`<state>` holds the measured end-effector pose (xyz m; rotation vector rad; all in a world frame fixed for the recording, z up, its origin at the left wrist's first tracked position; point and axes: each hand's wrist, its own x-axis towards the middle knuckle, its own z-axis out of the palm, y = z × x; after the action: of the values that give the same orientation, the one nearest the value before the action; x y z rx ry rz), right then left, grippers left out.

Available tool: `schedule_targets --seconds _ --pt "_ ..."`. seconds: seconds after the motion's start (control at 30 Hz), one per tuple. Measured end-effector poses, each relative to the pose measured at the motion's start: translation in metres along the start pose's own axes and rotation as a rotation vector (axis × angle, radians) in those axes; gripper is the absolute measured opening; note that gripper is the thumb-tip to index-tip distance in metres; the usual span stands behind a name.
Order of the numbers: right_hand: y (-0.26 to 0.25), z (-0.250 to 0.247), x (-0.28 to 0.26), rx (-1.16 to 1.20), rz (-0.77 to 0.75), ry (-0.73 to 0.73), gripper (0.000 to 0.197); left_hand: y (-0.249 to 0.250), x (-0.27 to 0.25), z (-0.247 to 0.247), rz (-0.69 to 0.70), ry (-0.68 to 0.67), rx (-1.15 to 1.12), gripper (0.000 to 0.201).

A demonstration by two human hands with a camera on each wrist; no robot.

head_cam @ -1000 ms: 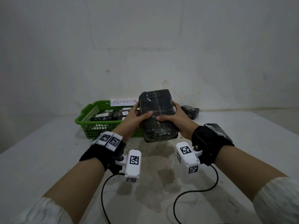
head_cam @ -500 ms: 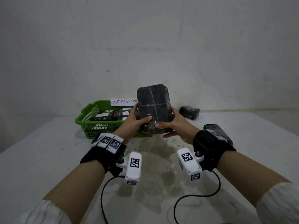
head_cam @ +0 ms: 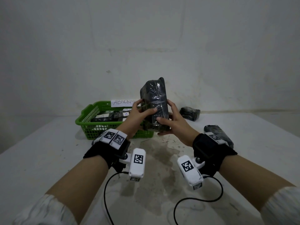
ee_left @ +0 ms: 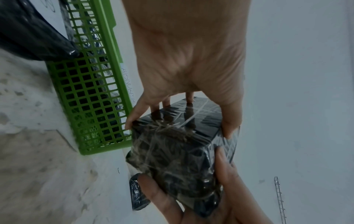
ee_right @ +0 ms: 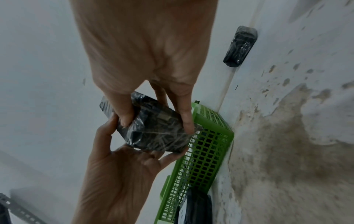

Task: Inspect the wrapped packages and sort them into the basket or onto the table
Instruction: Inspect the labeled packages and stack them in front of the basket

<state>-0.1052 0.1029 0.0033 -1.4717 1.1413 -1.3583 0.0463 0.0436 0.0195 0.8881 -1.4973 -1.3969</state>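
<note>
At frame centre, the left hand [head_cam: 140, 114] and right hand [head_cam: 174, 123], fingers curled around the black film-wrapped rectangular package [head_cam: 155, 101], have turned it upright above the green plastic basket [head_cam: 87, 117], so inspection seems unfinished.

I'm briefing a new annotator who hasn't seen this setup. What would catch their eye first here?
First, the black wrapped package held upright above the table, gripped by the left hand and right hand. Next, the bright green basket behind the left hand, with a handwritten paper label and dark packages inside. Two more wrapped packages lie on the table to the right.
</note>
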Motion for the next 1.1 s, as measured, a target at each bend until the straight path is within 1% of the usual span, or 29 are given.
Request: schedule_targets --seconds 0.07,0.17,0.27,0.33,0.43,0.5,0.6,0.7,0.77,0.8,0.87,0.9,0.93,0.97,1.0,1.03,1.1 --pt "0.000 -0.001 -0.001 0.001 0.005 0.002 0.071 -0.001 0.001 0.003 0.006 0.021 0.003 0.070" --pt "-0.002 -0.001 -0.002 0.002 0.015 0.008 0.060 -0.001 0.002 0.006 0.010 0.031 -0.018 0.065" --pt "-0.001 -0.001 -0.005 -0.026 -0.012 0.013 0.058 0.000 0.003 0.009 -0.004 0.017 -0.015 0.068" --pt "-0.001 0.000 -0.005 -0.024 -0.022 0.012 0.056 -0.001 0.004 0.010 0.002 0.031 -0.013 0.070" --pt "-0.002 0.001 -0.004 -0.013 -0.015 0.033 0.047 -0.004 0.004 0.011 0.012 0.047 -0.014 0.072" --pt "-0.003 0.003 -0.003 -0.018 -0.028 0.066 0.040 -0.004 0.005 0.010 0.020 0.029 0.008 0.073" --pt "-0.001 0.006 -0.004 -0.015 -0.049 0.109 0.037 0.001 0.007 0.012 0.020 0.010 -0.006 0.075" --pt "0.001 0.009 -0.006 -0.035 -0.052 0.100 0.035 0.008 0.006 0.012 -0.005 0.053 -0.034 0.077" --pt "0.000 0.008 -0.006 -0.033 -0.037 0.091 0.034 0.008 0.007 0.011 -0.025 0.049 -0.034 0.083" --pt "-0.001 0.007 -0.006 -0.031 -0.028 0.085 0.034 0.008 0.007 0.011 -0.031 0.038 -0.036 0.081" --pt "-0.005 0.007 -0.005 -0.010 -0.013 0.067 0.036 0.009 0.004 0.011 -0.024 -0.013 0.001 0.062" --pt "-0.006 0.007 -0.005 -0.005 -0.008 0.059 0.038 0.011 0.003 0.012 -0.020 -0.040 0.026 0.062" --pt "-0.007 0.008 -0.005 -0.008 -0.006 0.052 0.039 0.011 0.001 0.012 -0.018 -0.061 0.047 0.069" --pt "-0.008 0.010 -0.006 -0.015 -0.007 0.048 0.036 0.012 0.001 0.012 -0.024 -0.071 0.052 0.078" --pt "-0.009 0.012 -0.006 -0.021 -0.011 0.042 0.032 0.011 0.001 0.012 -0.030 -0.063 0.035 0.083" --pt "-0.009 0.013 -0.007 -0.023 -0.012 0.035 0.029 0.011 0.001 0.012 -0.043 -0.053 0.004 0.082" --pt "-0.009 0.014 -0.008 -0.026 -0.009 0.018 0.029 0.009 0.003 0.012 -0.064 -0.026 -0.044 0.074"
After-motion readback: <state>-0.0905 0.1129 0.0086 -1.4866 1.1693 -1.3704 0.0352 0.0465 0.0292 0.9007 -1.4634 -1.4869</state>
